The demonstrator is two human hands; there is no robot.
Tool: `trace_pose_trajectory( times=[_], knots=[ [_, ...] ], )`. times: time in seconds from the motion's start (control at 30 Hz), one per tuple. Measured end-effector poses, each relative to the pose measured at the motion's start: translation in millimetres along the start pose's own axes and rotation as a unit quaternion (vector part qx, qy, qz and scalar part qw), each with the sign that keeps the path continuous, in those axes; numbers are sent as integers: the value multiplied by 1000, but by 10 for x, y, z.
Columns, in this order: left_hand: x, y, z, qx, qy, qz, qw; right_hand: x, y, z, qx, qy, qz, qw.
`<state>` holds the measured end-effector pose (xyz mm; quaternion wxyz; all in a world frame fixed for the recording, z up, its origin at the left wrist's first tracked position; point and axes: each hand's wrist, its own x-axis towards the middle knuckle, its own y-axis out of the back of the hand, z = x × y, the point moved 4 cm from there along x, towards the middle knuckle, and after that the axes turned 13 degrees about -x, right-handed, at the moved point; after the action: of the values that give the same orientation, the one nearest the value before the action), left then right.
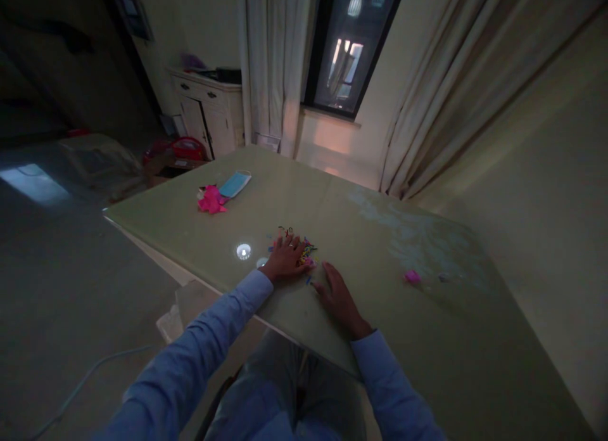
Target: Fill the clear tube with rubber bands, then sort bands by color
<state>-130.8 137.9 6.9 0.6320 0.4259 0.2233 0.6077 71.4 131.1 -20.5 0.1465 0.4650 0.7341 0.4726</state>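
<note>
A small heap of thin, brightly coloured pieces (308, 253), too small to make out surely, lies on the pale green table (351, 225). My left hand (286, 258) rests flat on the heap with its fingers spread, hiding part of it. To the right of the heap, my right hand (338, 295) lies on its edge on the tabletop, fingers extended and thumb apart. It holds nothing that I can see. A few loose bits, one of them blue, lie between the two hands.
Crumpled bright pink material (212, 200) and a blue face mask (235, 184) lie at the table's far left. A small pink lump (412, 276) sits to the right. Behind stand a white cabinet (211, 108), curtains (273, 67) and a window (349, 54).
</note>
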Motion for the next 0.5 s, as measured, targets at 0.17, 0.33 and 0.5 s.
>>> trace_pose_trajectory(
  times=[0.17, 0.33, 0.5],
  knots=[
    [-228, -40, 129, 11, -43, -4, 999, 11, 23, 3, 20, -10, 19, 1000],
    [-344, -23, 64, 26, 12, 32, 999, 1, 35, 44, 42, -30, 19, 999],
    [-254, 151, -214, 58, 100, 76, 990, 8, 54, 55, 52, -31, 25, 998]
  ],
)
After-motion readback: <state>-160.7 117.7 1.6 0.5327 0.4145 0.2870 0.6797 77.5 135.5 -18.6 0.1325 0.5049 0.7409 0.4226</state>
